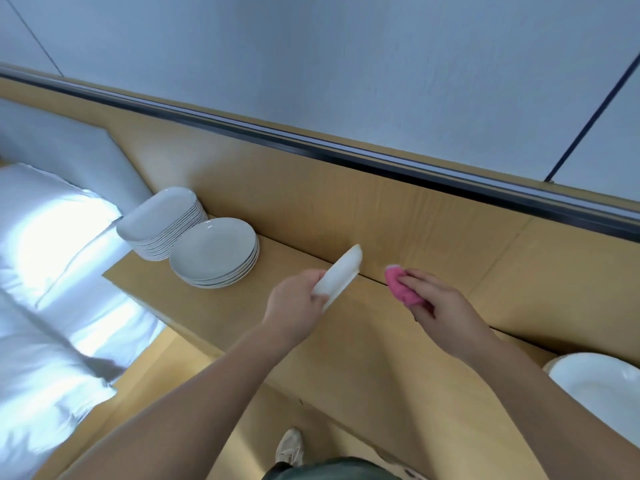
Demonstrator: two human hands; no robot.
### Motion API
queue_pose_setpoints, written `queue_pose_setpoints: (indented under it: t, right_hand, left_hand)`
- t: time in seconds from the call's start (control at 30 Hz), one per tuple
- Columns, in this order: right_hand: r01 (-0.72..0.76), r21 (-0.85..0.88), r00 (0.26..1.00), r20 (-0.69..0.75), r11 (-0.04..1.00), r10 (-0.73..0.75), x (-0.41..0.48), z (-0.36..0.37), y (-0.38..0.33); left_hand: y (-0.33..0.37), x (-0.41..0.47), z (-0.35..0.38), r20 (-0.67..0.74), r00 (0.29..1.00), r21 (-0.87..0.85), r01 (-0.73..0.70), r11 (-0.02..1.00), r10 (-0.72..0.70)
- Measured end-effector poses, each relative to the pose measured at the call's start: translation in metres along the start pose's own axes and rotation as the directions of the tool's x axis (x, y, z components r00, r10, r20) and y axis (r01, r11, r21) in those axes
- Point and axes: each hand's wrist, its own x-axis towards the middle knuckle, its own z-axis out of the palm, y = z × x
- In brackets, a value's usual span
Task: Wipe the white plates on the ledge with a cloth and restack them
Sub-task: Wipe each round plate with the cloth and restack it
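Holding one white plate (341, 271) up off the ledge (381, 344), the left hand (298, 299) pinches it by the near rim, thumb on one face & fingers curled behind the other. Plate shows nearly edge-on & tilted, long axis running from the L hand up & away toward the wooden back panel.

The right hand (440, 303) sits just to the R of it, fingers curled over a bunched pink cloth (398, 284) that pokes out past the fingertips on the plate side. Cloth & plate are near but apart, w/ bare wood showing between.

So the relation the next move turns on: plate lies straight L of the cloth, cloth end aimed at it. Prob. a short sideways reach by the R hand closes the gap, w/ the L hand turning a face to meet it. Which face looks at the cloth now, can't tell.

Plate itself: plain glossy white, thin rim, no marks visible at this angle. Likely slick, so the rim pinch wants to be firm.

Other plates: a round stack (214, 252) just beside a taller oblong stack (159, 213) at the far L end of the ledge, well apart from both hands. Another white dish (602, 386) sits at near R, partly cut off by the frame.
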Motion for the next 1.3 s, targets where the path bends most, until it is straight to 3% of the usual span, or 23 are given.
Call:
queue_pose_setpoints:
  t: [0.07, 0.23, 0.5, 0.63, 0.77, 0.93, 1.1, 1.3]
  right_hand:
    - [0.018, 0.016, 1.000, 0.020, 1.000, -0.018, 0.000, 0.002, -0.004]
    - [0.031, -0.012, 0.998, 0.055, 0.999, -0.031, 0.007, 0.015, -0.014]
    - [0.053, -0.097, 0.998, 0.048, 0.994, -0.048, 0.034, 0.044, -0.047]
    - [0.035, -0.146, 0.998, 0.052, 0.989, -0.028, 0.046, 0.062, -0.065]
    - [0.019, -0.163, 0.999, 0.050, 0.986, -0.011, 0.054, 0.081, -0.078]
    - [-0.009, -0.172, 1.000, 0.027, 0.985, 0.014, 0.063, 0.098, -0.087]
    - [-0.037, -0.188, 0.999, 0.028, 0.982, 0.043, 0.069, 0.114, -0.095]
    - [-0.051, -0.237, 0.996, 0.053, 0.970, 0.065, 0.078, 0.126, -0.097]
  left_hand:
    - [-0.004, -0.007, -0.007, -0.055, 0.996, 0.187, -0.053, 0.981, 0.065]
    - [-0.023, -0.013, -0.033, -0.149, 0.979, 0.400, -0.069, 0.914, 0.140]
    - [-0.088, 0.003, -0.072, -0.157, 0.976, 0.559, -0.041, 0.828, 0.154]
    - [-0.124, 0.011, -0.089, -0.124, 0.979, 0.571, -0.065, 0.819, 0.164]
    - [-0.165, 0.026, -0.102, -0.125, 0.944, 0.576, -0.183, 0.797, 0.307]
    - [-0.199, 0.047, -0.108, -0.060, 0.935, 0.581, -0.252, 0.774, 0.350]
    - [-0.220, 0.058, -0.108, 0.013, 0.931, 0.562, -0.308, 0.768, 0.364]
    - [-0.224, 0.069, -0.110, 0.058, 0.966, 0.573, -0.238, 0.784, 0.251]
